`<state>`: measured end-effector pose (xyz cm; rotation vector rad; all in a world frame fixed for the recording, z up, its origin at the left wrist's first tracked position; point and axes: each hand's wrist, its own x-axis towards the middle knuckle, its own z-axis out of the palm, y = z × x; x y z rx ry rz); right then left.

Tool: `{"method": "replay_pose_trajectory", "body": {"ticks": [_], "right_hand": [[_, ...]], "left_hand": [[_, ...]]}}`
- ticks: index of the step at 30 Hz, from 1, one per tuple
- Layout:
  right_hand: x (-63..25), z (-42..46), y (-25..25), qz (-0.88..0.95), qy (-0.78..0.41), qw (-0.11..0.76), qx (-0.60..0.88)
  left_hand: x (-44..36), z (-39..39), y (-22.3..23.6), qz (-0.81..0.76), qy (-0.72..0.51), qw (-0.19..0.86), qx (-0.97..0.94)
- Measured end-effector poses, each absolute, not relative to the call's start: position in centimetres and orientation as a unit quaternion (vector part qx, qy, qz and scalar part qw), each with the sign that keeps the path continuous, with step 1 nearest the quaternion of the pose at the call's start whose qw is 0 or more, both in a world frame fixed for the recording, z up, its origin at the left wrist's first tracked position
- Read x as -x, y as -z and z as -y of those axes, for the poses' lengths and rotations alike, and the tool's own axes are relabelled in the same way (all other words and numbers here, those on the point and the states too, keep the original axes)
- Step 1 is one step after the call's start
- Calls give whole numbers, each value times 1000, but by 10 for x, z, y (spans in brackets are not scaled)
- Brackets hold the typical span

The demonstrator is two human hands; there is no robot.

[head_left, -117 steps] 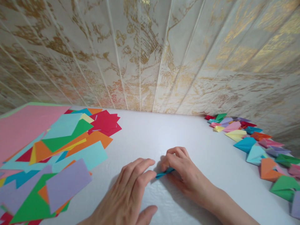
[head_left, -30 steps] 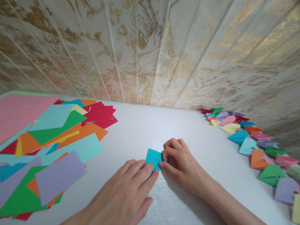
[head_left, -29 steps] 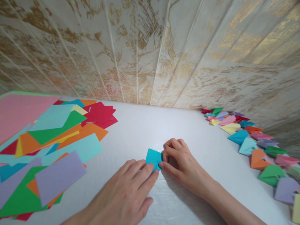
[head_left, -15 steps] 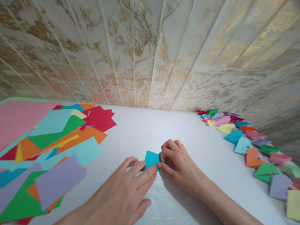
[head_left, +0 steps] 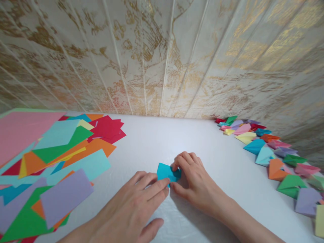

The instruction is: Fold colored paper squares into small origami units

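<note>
A small folded piece of blue paper (head_left: 164, 171) lies on the white table in front of me, with a darker fold showing on its right part. My left hand (head_left: 144, 199) rests over its lower left, fingers stretched out and fingertips pressing it down, the thumb held apart. At the paper's right side is my right hand (head_left: 193, 175), its curled index finger on the folded part and its thumb by the lower edge. The fingers of both hands cover some of the paper's edges.
Overlapping sheets of coloured paper (head_left: 67, 199) spread over the left side of the white table (head_left: 162, 135), with red pieces (head_left: 107, 130) at their far end. Folded paper shapes (head_left: 291, 185) line the right side in rows. A gold-patterned wall (head_left: 152, 67) rises behind.
My right index finger has shifted onto the blue paper, and more of its folded right part now shows. My left hand has stayed nearly in place. The view has shifted slightly.
</note>
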<state>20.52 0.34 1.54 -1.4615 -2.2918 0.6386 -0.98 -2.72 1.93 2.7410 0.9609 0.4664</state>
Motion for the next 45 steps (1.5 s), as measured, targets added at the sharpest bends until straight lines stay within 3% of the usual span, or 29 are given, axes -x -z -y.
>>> {"method": "replay_pose_trajectory", "body": {"ticks": [10, 26, 38, 45], "right_hand": [[-224, -12, -9, 780, -300, 279, 473], [-208, 0, -27, 825, -286, 123, 472], [-212, -4, -23, 835, -278, 146, 452], [-207, -6, -13, 810, -283, 198, 475]], "left_hand": [[4, 35, -10, -327, -129, 76, -933], [17, 4, -7, -299, -188, 156, -923], [6, 9, -8, -292, -195, 47, -935], [-17, 2, -10, -400, -63, -19, -914]]}}
